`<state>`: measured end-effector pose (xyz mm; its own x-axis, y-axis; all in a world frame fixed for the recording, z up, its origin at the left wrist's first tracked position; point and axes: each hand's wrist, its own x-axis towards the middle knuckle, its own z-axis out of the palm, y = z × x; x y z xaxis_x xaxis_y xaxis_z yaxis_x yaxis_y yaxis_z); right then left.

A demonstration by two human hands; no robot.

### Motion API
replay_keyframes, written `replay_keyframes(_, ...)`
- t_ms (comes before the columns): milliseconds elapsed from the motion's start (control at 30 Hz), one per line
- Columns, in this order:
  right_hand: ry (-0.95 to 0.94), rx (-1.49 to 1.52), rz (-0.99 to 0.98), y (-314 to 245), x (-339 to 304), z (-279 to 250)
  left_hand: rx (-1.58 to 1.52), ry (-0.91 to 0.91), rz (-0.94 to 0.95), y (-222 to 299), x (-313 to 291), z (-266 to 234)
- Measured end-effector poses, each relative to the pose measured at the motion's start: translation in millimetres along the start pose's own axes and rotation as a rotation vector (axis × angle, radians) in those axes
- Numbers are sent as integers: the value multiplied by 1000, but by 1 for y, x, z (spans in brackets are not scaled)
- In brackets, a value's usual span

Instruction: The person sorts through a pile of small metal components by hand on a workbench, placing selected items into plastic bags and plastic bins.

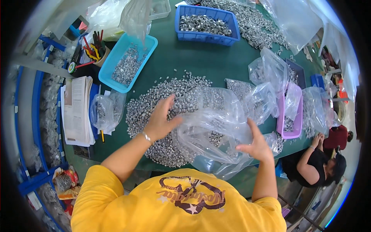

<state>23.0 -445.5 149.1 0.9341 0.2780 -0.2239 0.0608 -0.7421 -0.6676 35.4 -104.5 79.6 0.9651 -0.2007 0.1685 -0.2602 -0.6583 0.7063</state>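
Note:
A large clear plastic bag (pixel 216 116) lies over the right part of a wide heap of small silvery metal pieces (pixel 154 102), which are also visible through the film. At the bag's left side, above the heap, is my left hand (pixel 159 120), thumb and fingers apart, with a bracelet at the wrist. My right hand (pixel 256 144) is at the bag's right edge, its thumb and forefinger spread and close to the film. Neither hand visibly grips anything. Whether the right fingertips touch the film, I cannot tell.
A turquoise tray (pixel 150 52) and a blue basket (pixel 210 38) hold metal parts at the back. Filled bags (pixel 266 69) and a pink basket (pixel 281 123) stand right. Papers (pixel 77 112) and a small bag (pixel 103 112) lie left. Another person (pixel 309 166) sits at the right.

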Motion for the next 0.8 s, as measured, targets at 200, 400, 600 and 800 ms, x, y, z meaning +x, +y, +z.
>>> replay_keyframes(200,-22,145,492,19,-13,63,-222,-45,-362,39,-24,58)
replay_keyframes(400,79,879,487,27,-14,66,-1291,-133,-968,72,-8,63)
replay_keyframes(600,364,1334,69,-16,15,18,-1840,-171,-558,95,45,24)
replay_keyframes(800,314,1578,-187,-68,64,-33,-1892,-155,-269,98,112,-13)
